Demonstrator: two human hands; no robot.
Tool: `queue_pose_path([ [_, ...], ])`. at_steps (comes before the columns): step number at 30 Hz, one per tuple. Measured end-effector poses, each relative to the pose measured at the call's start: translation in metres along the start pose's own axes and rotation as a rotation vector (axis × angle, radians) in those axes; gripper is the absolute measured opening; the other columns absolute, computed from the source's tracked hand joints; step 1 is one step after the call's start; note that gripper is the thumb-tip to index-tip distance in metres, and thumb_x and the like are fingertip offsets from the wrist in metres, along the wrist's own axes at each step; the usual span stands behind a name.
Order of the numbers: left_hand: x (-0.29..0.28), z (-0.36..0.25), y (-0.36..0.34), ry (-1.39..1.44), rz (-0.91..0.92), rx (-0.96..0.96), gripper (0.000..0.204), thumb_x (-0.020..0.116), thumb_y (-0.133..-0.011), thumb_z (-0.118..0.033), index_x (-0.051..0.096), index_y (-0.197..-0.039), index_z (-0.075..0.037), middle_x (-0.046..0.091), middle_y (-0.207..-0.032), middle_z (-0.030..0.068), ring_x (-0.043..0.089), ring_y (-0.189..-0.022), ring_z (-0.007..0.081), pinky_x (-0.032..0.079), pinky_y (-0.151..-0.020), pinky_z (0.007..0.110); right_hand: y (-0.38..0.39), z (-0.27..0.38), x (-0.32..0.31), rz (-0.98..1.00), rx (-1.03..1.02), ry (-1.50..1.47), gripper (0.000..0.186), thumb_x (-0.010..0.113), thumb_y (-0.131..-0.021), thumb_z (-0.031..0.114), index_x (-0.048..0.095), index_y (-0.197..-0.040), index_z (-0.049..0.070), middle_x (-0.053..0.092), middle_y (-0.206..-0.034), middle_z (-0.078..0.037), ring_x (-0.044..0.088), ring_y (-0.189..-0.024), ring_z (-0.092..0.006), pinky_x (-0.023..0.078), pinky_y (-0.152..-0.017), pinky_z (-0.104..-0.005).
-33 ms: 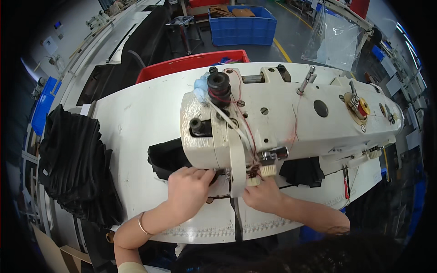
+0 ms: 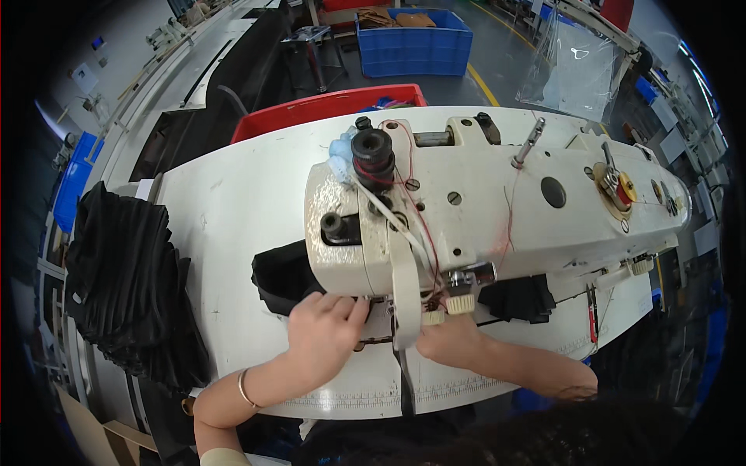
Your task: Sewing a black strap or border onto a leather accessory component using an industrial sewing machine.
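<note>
Resting left hand [image 2: 326, 335] and right hand [image 2: 452, 339] up at the sewing machine [image 2: 486, 206]
Left's curled, right's fingers hidden, can't tell either grip; black cloth [image 2: 280, 273] pokes out left of the machine, fabric stack [image 2: 128, 287] farther left.

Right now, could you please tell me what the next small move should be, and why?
Perhaps ease the left hand slightly leftward, since it sits close to the sewing machine's head, beside the black cloth, and the right hand is partly hidden by the machine.
</note>
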State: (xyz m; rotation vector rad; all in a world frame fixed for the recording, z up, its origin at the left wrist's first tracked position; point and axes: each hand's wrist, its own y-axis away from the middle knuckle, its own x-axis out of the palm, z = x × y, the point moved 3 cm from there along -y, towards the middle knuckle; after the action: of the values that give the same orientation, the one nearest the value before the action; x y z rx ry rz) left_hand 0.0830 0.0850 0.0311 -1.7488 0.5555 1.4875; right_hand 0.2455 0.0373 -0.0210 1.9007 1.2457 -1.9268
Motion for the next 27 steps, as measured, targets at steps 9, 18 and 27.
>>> queue_pose_path([
  [9, 0.042, 0.001, 0.016, -0.049, -0.148, 0.198, 0.022, 0.06, -0.07, -0.009, 0.064, -0.091, -0.003, 0.061, -0.096, 0.0097, 0.059, -0.085, 0.0238, 0.048, -0.071, 0.034, 0.021, 0.005, 0.042, 0.106, 0.083, -0.222, 0.009, 0.059, -0.061, 0.011, 0.059, -0.069, 0.006, 0.05, -0.07, -0.003, 0.055, -0.06, -0.0155, 0.045, -0.044, -0.0303],
  [18, 0.053, 0.019, 0.024, 0.392, 0.231, -0.125, 0.036, 0.068, -0.063, -0.003, 0.064, -0.099, -0.002, 0.062, -0.097, 0.0159, 0.059, -0.09, 0.0353, 0.048, -0.078, 0.042, 0.012, 0.002, 0.009, 0.079, 0.101, -0.332, 0.018, 0.062, -0.063, 0.01, 0.061, -0.08, 0.004, 0.057, -0.078, -0.009, 0.059, -0.071, -0.0188, 0.047, -0.055, -0.0337],
  [27, 0.05, 0.021, 0.025, 0.284, -0.078, 0.167, 0.042, 0.065, -0.056, -0.004, 0.065, -0.098, -0.001, 0.063, -0.098, 0.0147, 0.061, -0.088, 0.0309, 0.049, -0.079, 0.044, 0.0, 0.011, 0.025, 0.169, 0.639, -1.462, 0.028, 0.051, -0.077, 0.006, 0.059, -0.104, 0.003, 0.064, -0.096, -0.009, 0.059, -0.093, -0.02, 0.045, -0.084, -0.033],
])
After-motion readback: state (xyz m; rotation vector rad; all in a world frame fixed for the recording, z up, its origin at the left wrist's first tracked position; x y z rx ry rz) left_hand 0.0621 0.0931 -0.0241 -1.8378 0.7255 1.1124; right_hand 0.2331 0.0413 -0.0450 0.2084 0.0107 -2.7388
